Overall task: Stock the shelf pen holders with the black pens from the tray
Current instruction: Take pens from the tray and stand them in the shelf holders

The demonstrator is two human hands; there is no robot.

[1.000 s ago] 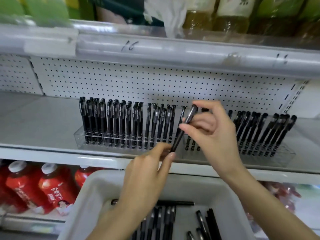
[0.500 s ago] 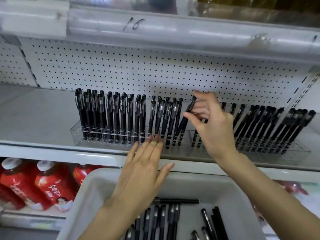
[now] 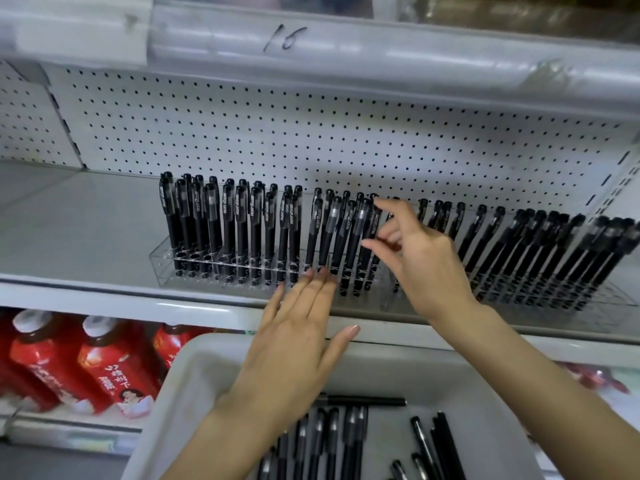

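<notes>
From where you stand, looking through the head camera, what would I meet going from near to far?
White tray with loose black pens → shelf edge → clear pen holders with standing pens → pegboard back wall.

Shop, retail aisle. Evidence: metal shelf w/ pegboard back; price rail marked "16"; clear holders of black pens; red bottles below.
</notes>
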